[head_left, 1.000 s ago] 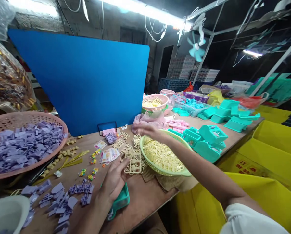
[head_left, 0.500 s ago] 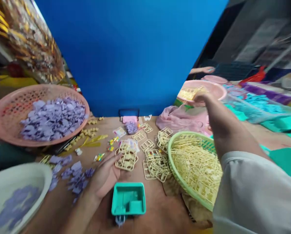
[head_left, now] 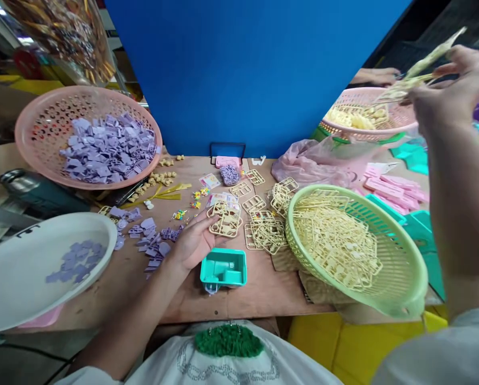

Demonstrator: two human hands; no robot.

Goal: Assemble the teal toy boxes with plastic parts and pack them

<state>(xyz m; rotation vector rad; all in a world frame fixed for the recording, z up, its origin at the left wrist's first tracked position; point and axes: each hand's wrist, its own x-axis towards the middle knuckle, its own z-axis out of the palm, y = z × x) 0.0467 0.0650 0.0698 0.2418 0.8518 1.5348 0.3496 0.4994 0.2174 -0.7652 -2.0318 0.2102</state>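
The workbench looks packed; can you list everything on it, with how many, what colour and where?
pink basket: one, far left, full of lilac plastic pieces
white bowl: one, near left, a few lilac pieces inside
loose lilac pieces: many, beside the left hand
green basket: one, right, full of cream frames
loose cream frames: a pile, middle of the table
teal box: one, near edge
blue board: one, upright behind
second pink basket: one, far right
left hand: holds a cream frame
right hand: raised, pinching cream frames
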